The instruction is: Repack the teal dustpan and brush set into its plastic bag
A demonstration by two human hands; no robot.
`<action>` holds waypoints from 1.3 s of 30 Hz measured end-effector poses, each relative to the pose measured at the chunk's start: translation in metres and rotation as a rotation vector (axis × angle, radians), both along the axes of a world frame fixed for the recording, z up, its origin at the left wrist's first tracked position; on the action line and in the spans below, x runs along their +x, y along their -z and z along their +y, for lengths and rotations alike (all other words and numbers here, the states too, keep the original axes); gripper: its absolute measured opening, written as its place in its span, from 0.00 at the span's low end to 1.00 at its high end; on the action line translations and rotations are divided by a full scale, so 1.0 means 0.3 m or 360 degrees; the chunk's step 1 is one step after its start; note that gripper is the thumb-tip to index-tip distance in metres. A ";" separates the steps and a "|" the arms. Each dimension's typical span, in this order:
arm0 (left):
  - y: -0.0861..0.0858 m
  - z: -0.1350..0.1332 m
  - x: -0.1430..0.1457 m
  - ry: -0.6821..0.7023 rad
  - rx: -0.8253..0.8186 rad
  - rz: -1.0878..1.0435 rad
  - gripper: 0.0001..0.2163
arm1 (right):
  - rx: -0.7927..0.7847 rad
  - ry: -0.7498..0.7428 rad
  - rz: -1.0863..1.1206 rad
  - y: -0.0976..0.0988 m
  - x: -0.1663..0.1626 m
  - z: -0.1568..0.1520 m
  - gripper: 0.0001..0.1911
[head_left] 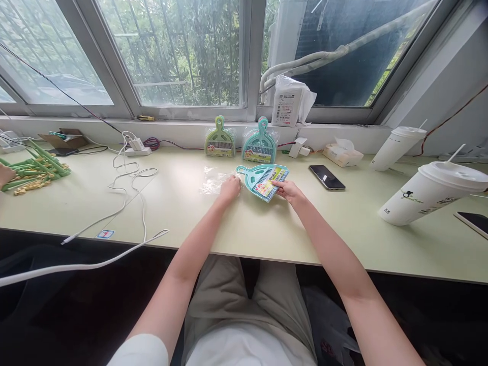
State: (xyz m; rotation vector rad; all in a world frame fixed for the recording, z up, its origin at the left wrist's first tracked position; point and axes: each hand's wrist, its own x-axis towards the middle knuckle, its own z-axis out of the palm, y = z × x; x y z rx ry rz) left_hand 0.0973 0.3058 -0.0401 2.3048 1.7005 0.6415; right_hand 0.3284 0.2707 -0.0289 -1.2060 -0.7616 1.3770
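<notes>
In the middle of the frame, a teal dustpan (256, 178) is held over the pale surface (244, 229), tilted, its handle pointing left and a little up. Its long axis runs from the handle's looped end down rightward to the wide edge, which faces right and slightly toward the bottom of the frame. A yellow label (280, 174) lies across that wide end, beside striped bristles. The right grip (292, 192) grasps the dustpan there, pinching its lower right side, thumb on the upper face. The left grip (230, 188) rests left of centre with fingers curled at the right side of a crumpled clear bag (211, 179), just beside the dustpan; whether it is clenched on the bag, I cannot tell.

At upper centre, a green pan (220, 138) and a blue pan (262, 136) stand near each other, their long axes upright, handles up. Above and right of them a white package (290, 101) sits on the sill. Right of centre lies a phone (327, 177), with a tissue pack (345, 154) behind it; two lidded cups occupy the right. White cables (125, 190) trail across the left, and at the left edge another person's hand (5, 176) is beside green sticks (43, 165).
</notes>
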 end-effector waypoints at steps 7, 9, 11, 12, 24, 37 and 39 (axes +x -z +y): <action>0.008 0.016 -0.036 -0.0041 -0.0040 0.0023 0.11 | -0.0054 -0.0024 -0.0098 0.006 0.003 -0.003 0.05; -0.002 0.010 -0.036 -0.0078 -0.0074 -0.0092 0.10 | -0.0034 -0.0041 -0.0125 0.003 0.000 -0.007 0.05; -0.017 0.006 -0.038 -0.0128 -0.0070 -0.0276 0.11 | -0.0020 -0.0067 -0.0156 -0.002 -0.005 -0.013 0.05; -0.025 0.006 -0.039 -0.0154 -0.0048 -0.0347 0.13 | -0.0025 -0.0088 -0.0175 -0.005 -0.008 -0.016 0.05; -0.065 -0.016 0.019 0.0627 0.0473 -0.0648 0.24 | 0.0239 -0.0063 -0.0008 -0.028 -0.141 -0.077 0.03; -0.101 0.048 -0.129 0.0068 0.0503 -0.0571 0.19 | 0.0248 0.0079 -0.0085 -0.043 -0.082 -0.060 0.04; -0.086 0.061 -0.134 0.0072 0.0347 -0.0480 0.19 | 0.0178 0.0034 -0.0140 -0.028 -0.081 -0.054 0.04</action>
